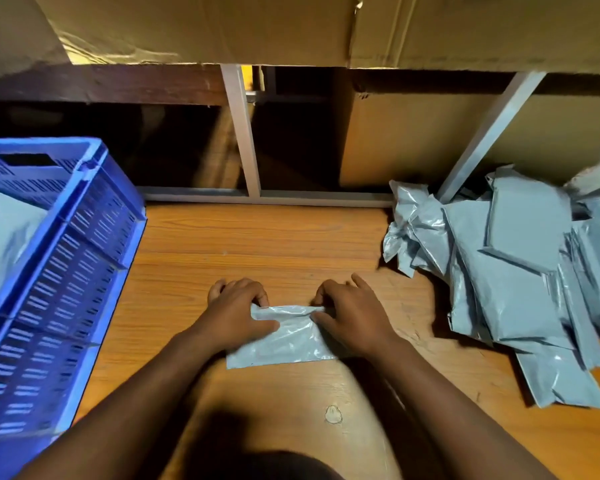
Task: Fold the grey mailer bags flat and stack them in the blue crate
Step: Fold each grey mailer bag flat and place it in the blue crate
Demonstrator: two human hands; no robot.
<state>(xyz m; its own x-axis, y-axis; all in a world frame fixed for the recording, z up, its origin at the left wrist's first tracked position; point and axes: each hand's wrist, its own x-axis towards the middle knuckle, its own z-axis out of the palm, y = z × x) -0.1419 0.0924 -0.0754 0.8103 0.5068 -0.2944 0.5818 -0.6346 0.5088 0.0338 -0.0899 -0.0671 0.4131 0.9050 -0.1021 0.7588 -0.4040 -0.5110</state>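
Note:
A grey mailer bag lies on the wooden table right in front of me, its far edge turned over. My left hand pinches that far edge at its left end, fingers curled. At the right end my right hand pinches the same edge. The blue crate stands at the left, and grey bags lie inside it. A loose pile of grey mailer bags is spread over the table at the right.
Large cardboard boxes and a white metal shelf frame close off the far side of the table. A small chip marks the wood near me.

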